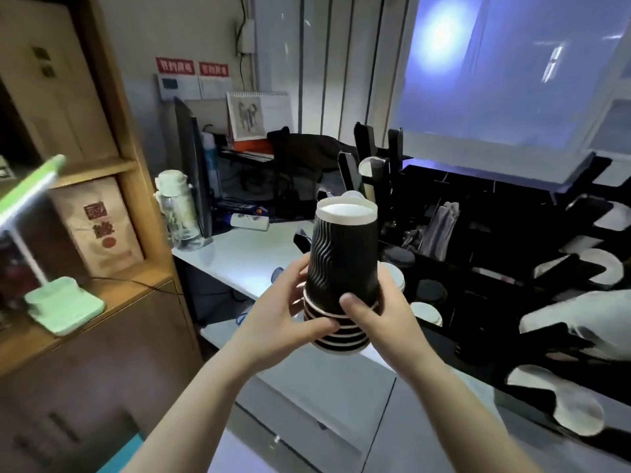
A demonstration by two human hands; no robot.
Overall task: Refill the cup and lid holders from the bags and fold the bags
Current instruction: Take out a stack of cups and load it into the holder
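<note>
Both hands grip a stack of black ripple cups (pixel 343 268): left hand (pixel 283 312) cradles its base, right hand (pixel 382 312) wraps its side. The black cup holder (pixel 478 268) stands just beyond on the counter (pixel 239 254).

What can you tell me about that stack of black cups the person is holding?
The stack of cups is black paper with wavy ridges and white rims. The cups are nested upside down, so the top one shows its white bottom. About five rims show at the lower end. It stands nearly upright in the air, before the black holder. The left hand and right hand grip its lower part.
</note>
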